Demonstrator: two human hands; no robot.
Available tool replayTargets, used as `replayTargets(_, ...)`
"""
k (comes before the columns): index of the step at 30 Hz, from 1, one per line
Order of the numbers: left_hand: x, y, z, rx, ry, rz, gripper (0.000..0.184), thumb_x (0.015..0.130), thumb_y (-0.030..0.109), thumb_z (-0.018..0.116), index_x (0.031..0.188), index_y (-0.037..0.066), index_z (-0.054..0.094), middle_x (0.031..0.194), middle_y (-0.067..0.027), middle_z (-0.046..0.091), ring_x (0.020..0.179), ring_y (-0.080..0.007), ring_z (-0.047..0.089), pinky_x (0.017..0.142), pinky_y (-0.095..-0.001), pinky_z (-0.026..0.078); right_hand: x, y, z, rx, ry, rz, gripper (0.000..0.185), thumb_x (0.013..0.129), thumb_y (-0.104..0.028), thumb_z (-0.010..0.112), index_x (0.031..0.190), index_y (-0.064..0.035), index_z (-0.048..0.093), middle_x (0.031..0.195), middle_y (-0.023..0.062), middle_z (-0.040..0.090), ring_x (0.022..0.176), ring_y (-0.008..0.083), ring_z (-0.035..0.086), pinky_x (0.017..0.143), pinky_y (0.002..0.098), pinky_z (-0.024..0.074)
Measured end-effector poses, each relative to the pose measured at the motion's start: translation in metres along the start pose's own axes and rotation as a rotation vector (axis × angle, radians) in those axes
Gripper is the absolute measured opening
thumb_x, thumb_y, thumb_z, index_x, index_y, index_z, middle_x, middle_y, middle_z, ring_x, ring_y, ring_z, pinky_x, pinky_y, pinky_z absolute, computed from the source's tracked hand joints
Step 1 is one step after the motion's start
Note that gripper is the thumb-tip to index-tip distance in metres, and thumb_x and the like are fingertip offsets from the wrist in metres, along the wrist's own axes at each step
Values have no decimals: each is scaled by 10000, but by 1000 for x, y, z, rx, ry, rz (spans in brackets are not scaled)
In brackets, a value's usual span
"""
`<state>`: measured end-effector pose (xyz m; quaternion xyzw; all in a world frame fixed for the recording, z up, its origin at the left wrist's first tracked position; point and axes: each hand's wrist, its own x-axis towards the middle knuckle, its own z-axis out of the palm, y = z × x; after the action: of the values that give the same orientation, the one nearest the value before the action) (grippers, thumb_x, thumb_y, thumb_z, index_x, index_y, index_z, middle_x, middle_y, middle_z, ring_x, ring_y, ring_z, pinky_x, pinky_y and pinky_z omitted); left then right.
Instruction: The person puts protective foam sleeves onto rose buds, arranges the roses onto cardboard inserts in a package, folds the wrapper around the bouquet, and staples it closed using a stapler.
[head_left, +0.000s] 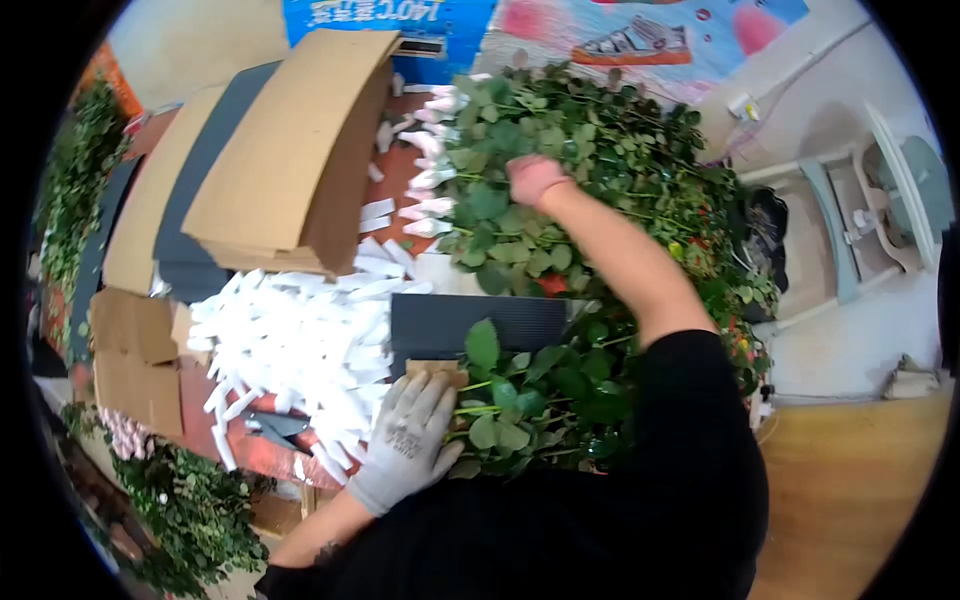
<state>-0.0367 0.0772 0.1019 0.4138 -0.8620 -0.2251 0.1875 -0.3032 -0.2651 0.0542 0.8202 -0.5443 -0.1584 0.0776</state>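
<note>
My left hand (408,435), in a grey printed glove, lies with its fingers stretched out on the edge of a small brown cardboard piece (437,372). Just beyond it is a dark corrugated board (480,322). Leafy cut stems (545,395) lie to the right of this hand. Farther away, my right hand (537,180), in a pink glove, reaches into a big pile of leafy stems (590,130). Its fingers look curled, and the leaves hide what they grip, if anything. White and pink wrapped flower heads (430,180) line the pile's left side.
Many white paper-like sleeves (290,340) are heaped left of the board, beside a dark tool (275,425). Behind them stands a stack of brown cardboard sheets (290,140). More foliage (190,510) is at lower left. A pale plastic chair-like object (840,220) stands at right.
</note>
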Motion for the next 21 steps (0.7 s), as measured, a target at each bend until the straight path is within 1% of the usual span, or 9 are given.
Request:
replayTargets(6, 2, 3, 2, 54, -22, -12, 650, 706, 315, 671, 1212, -54, 498, 1297, -214, 445, 1228, -392, 391, 1054, -501, 276, -40, 5, 4, 19, 46, 30, 247, 820, -107, 471, 1040, -112, 584, 1023, 97, 646, 956, 245, 631, 746, 340, 506)
replayTargets(8, 2, 2, 0, 76, -12, 17, 644, 716, 320, 659, 1223, -38, 488, 1298, -218, 443, 1227, -393, 390, 1045, -495, 285, -68, 28, -8, 47, 381, -108, 228, 758, -63, 471, 936, -135, 593, 797, 66, 613, 768, 247, 627, 660, 339, 494)
replayTargets(9, 5, 3, -4, 79, -9, 12, 644, 716, 320, 659, 1223, -38, 488, 1298, -218, 443, 1227, -393, 390, 1045, -495, 285, -92, 35, -26, 14, 478, -99, 201, 766, -85, 480, 921, -136, 598, 793, 60, 610, 782, 243, 628, 660, 348, 495)
replayTargets(12, 15, -9, -27, -146, 175, 30, 599, 766, 298, 638, 1250, -11, 465, 1280, -221, 455, 1192, -391, 423, 1008, -465, 325, -137, 55, -66, 35, 632, -113, 164, 776, -220, 567, 914, -141, 605, 876, 68, 595, 811, 259, 624, 720, 362, 511)
replayTargets(13, 18, -14, -31, -173, 316, 28, 566, 789, 274, 633, 1249, -9, 462, 1264, -224, 466, 1166, -392, 447, 986, -454, 348, -155, 54, -100, -117, 426, 31, 193, 788, -229, 566, 945, -123, 607, 928, 82, 609, 836, 270, 623, 725, 371, 509)
replayTargets(15, 39, -15, -53, -155, 479, 45, 508, 791, 221, 636, 1211, -24, 490, 1225, -221, 505, 1137, -378, 477, 972, -428, 372, -154, 110, -101, -35, 652, 98, 243, 799, -260, 560, 952, -79, 614, 941, 141, 637, 837, 312, 616, 734, 395, 500)
replayTargets(16, 46, -10, -64, -150, 483, 56, 508, 791, 221, 636, 1211, -24, 490, 1225, -221, 505, 1137, -378, 477, 972, -428, 372, -159, 130, -116, 77, 796, 337, 301, 810, -311, 573, 982, -69, 625, 911, 153, 647, 868, 318, 620, 757, 395, 492)
replayTargets(18, 59, 3, -80, -372, 376, 73, 462, 798, 205, 635, 1180, -27, 519, 1182, -214, 541, 1114, -357, 500, 963, -401, 387, -166, 156, -160, 555, 948, 489, 434, 803, -432, 610, 989, -41, 641, 949, 154, 663, 907, 316, 628, 798, 381, 483)
replayTargets(21, 74, 15, -75, -428, 252, 133, 445, 799, 218, 644, 1161, -20, 540, 1149, -208, 559, 1099, -339, 517, 959, -390, 393, -137, 176, -154, 99, 650, 497, 483, 820, -374, 559, 1184, -58, 547, 1136, 205, 590, 1062, 350, 559, 922, 395, 428)
